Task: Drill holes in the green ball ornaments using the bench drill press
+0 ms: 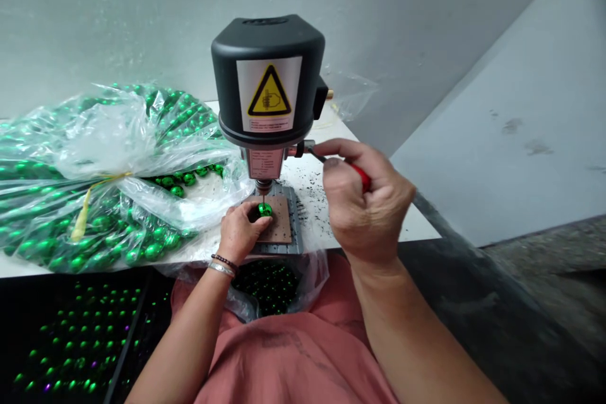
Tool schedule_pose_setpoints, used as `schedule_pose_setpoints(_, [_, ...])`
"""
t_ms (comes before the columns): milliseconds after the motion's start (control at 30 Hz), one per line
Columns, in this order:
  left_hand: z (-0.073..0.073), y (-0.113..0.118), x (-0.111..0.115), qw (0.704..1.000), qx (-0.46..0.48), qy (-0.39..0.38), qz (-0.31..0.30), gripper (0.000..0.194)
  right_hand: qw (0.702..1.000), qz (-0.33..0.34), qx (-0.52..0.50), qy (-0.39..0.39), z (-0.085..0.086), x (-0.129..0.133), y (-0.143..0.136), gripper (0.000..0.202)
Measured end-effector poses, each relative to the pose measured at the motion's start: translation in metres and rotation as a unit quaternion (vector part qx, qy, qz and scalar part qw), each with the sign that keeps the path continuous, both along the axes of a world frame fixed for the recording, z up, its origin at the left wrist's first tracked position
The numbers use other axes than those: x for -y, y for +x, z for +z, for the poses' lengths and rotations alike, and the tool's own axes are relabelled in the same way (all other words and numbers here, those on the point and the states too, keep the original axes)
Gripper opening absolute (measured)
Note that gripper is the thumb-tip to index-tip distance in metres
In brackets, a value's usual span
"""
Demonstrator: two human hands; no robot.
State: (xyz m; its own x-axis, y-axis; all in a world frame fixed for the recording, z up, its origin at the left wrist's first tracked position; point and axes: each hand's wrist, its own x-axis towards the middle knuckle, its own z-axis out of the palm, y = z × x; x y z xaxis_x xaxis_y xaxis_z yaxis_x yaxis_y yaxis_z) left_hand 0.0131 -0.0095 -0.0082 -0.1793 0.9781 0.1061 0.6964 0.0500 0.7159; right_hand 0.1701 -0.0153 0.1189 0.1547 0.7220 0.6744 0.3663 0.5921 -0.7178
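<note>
A small bench drill press (267, 82) with a yellow warning label stands in front of me. Its thin bit points down at a shiny green ball (265, 209) on a brown board (280, 221). My left hand (239, 227) pinches that ball against the board, thumb and fingers around its sides. The bit appears to meet the ball's top, though I cannot tell how deep. On the machine's right, my right hand (367, 202) is closed around the red-tipped feed lever (363, 178), with the index finger stretched along it toward the hub.
Clear plastic bags (118, 151) full of green balls lie at the left, one tied with yellow string. Dark shavings dot the white table (310, 186). An open bag (267, 284) of green balls sits in my lap. More green balls (85, 328) show low at left.
</note>
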Motion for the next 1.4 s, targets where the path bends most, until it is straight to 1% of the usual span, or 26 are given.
schedule_pose_setpoints(133, [-0.001,0.000,0.000,1.000,-0.003,0.007,-0.002,0.032,1.000,-0.026,0.002,0.014,-0.009,0.003,-0.001,0.021])
schedule_pose_setpoints(333, [-0.002,0.000,0.001,1.000,-0.003,0.015,-0.002,0.032,0.998,-0.048,0.003,0.039,-0.019,0.000,-0.003,0.021])
schedule_pose_setpoints(533, [0.001,0.001,0.003,1.000,-0.012,0.008,0.004,0.031,0.995,-0.071,0.004,0.067,-0.031,-0.001,-0.005,0.020])
schedule_pose_setpoints(767, [0.002,0.001,0.004,1.000,-0.010,0.014,0.009,0.031,0.995,-0.064,-0.038,0.068,-0.038,-0.002,-0.009,0.020])
schedule_pose_setpoints(933, [0.001,0.001,0.004,1.000,-0.019,0.009,0.013,0.033,0.996,-0.051,-0.039,0.060,-0.053,-0.002,-0.009,0.019])
schedule_pose_setpoints(1000, [0.001,0.001,0.004,1.000,-0.025,0.007,0.012,0.033,0.997,-0.046,-0.032,0.057,-0.056,0.000,-0.009,0.020])
schedule_pose_setpoints(1067, [0.002,0.001,0.004,1.000,-0.027,0.006,0.010,0.035,0.996,-0.057,-0.037,0.065,-0.050,0.001,-0.010,0.019])
schedule_pose_setpoints(1100, [0.002,0.000,0.004,1.000,-0.027,0.005,0.008,0.035,0.994,-0.069,-0.041,0.070,-0.043,0.000,-0.011,0.019])
schedule_pose_setpoints(1200, [0.001,0.000,0.003,1.000,-0.018,0.008,0.001,0.032,0.993,-0.090,-0.039,0.067,-0.007,-0.010,-0.011,0.019])
schedule_pose_setpoints(1267, [0.001,0.001,0.004,1.000,0.008,0.012,-0.004,0.030,0.997,-0.044,-0.040,0.043,0.018,-0.022,-0.009,0.022])
schedule_pose_setpoints(1300, [0.002,0.001,0.005,1.000,0.027,0.013,-0.006,0.029,0.998,-0.024,-0.037,0.033,0.028,-0.029,-0.008,0.024])
schedule_pose_setpoints(1333, [0.003,0.002,0.007,0.999,0.046,0.013,-0.007,0.028,0.999,-0.008,-0.036,0.019,0.035,-0.035,-0.007,0.025])
schedule_pose_setpoints(1400, [0.007,0.002,0.015,0.998,0.067,0.008,-0.004,0.027,0.999,0.020,-0.021,0.017,0.042,-0.045,-0.004,0.026])
